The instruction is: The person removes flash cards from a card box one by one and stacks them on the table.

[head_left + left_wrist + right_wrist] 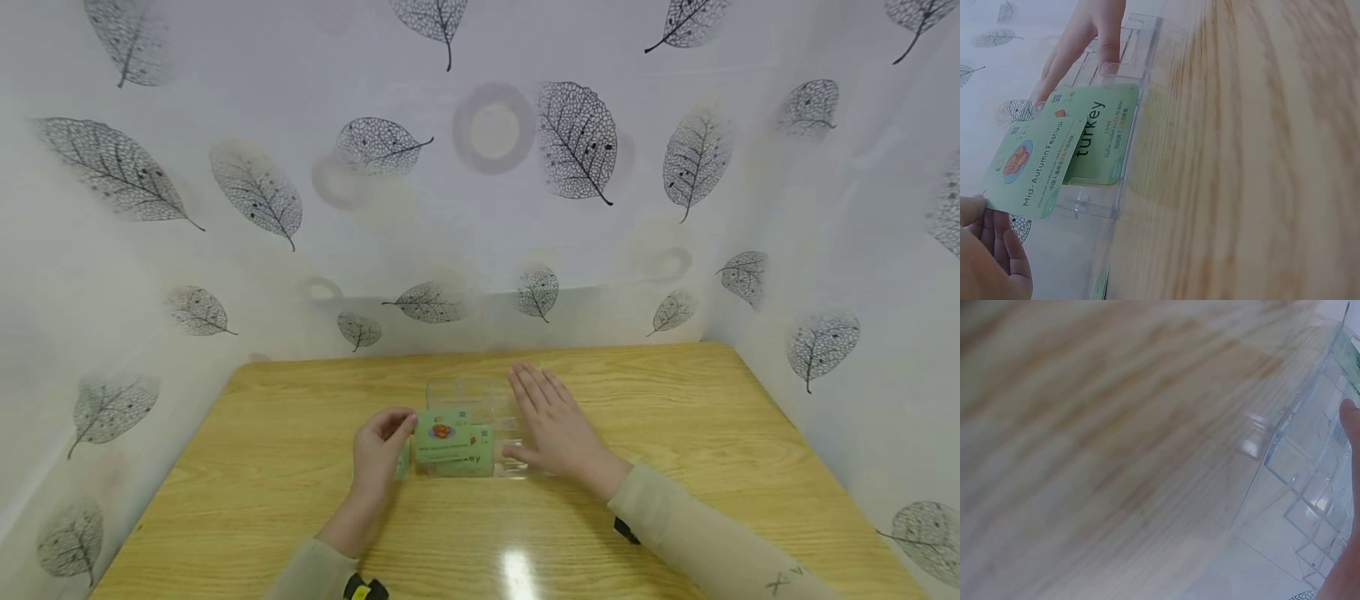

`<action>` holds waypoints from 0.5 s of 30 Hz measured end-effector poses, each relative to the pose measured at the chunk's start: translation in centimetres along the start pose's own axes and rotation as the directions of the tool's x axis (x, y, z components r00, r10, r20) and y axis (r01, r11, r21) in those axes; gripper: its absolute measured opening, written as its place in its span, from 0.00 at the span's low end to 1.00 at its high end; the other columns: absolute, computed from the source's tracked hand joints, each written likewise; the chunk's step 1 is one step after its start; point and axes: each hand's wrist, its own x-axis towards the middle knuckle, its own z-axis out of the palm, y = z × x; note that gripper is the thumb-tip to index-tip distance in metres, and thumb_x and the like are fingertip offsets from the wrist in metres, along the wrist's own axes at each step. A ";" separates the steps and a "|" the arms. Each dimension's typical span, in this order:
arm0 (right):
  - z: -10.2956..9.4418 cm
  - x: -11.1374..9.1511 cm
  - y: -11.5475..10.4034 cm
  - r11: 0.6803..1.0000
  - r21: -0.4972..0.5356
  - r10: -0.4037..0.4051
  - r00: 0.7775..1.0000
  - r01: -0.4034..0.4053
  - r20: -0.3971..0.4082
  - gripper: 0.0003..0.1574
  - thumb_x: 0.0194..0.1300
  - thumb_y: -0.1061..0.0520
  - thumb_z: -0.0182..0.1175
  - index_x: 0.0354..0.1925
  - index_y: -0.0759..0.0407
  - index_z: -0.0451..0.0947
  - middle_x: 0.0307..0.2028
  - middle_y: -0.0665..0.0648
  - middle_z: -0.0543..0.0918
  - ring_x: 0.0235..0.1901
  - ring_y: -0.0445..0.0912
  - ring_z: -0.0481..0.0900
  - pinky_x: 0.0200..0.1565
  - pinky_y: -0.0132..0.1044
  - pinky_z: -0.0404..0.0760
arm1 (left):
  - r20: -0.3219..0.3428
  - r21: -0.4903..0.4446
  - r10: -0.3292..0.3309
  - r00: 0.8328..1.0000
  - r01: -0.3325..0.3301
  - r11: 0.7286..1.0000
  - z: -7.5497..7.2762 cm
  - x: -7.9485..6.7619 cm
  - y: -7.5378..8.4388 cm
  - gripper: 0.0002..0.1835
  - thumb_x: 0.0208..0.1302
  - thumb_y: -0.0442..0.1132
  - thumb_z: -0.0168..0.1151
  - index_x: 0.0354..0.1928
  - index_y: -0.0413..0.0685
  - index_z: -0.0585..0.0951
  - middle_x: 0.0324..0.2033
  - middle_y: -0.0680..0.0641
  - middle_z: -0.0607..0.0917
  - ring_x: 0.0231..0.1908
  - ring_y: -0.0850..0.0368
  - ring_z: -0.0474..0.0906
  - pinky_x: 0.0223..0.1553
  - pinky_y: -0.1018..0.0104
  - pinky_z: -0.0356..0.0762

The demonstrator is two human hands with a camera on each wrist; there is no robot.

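Note:
My left hand (375,454) pinches a green Mid-Autumn Festival card (441,435) by its left edge, between thumb and fingers. In the head view that card overlaps a green turkey card (480,463), which leans upright in a clear plastic tiered holder (1145,37). Part of the turkey card is hidden behind the held one. On the holder's right side lies my right hand (558,427), fingers straight and thumb spread towards the cards. The right wrist view shows the holder's stepped clear side (1294,472) beside that hand.
Another green card (403,462) lies on the wooden table (300,467), partly hidden by my left hand. A leaf-printed white sheet (480,225) hangs behind the table and along both sides. Each wrist carries a dark strap.

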 end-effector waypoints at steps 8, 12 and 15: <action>-0.1 -0.1 0.1 1.000 -0.013 -0.001 1.000 0.001 0.008 0.74 0.65 0.17 0.57 0.84 0.67 0.47 0.84 0.66 0.52 0.83 0.60 0.55 0.84 0.54 0.51 | -0.005 -0.024 -0.024 1.000 0.024 0.999 -0.2 0.1 -0.1 0.10 0.74 0.30 0.66 0.51 0.28 0.84 0.37 0.54 0.89 0.37 0.71 0.83 0.44 0.80 0.82; -0.2 0.0 0.1 1.000 -0.013 0.000 1.000 0.000 0.014 0.74 0.66 0.17 0.56 0.84 0.66 0.47 0.84 0.66 0.52 0.83 0.60 0.55 0.84 0.54 0.52 | -0.003 -0.011 -0.042 0.999 0.042 0.999 -0.5 0.0 0.0 0.11 0.74 0.30 0.65 0.53 0.29 0.84 0.41 0.50 0.89 0.38 0.72 0.83 0.45 0.81 0.82; -0.2 0.0 0.1 1.000 -0.016 -0.002 1.000 0.002 0.020 0.74 0.66 0.16 0.55 0.84 0.66 0.47 0.84 0.65 0.51 0.83 0.59 0.55 0.84 0.54 0.52 | -0.007 -0.003 -0.044 0.999 0.044 0.999 -0.7 -0.1 0.0 0.11 0.74 0.30 0.65 0.53 0.28 0.84 0.42 0.49 0.89 0.38 0.72 0.83 0.45 0.81 0.82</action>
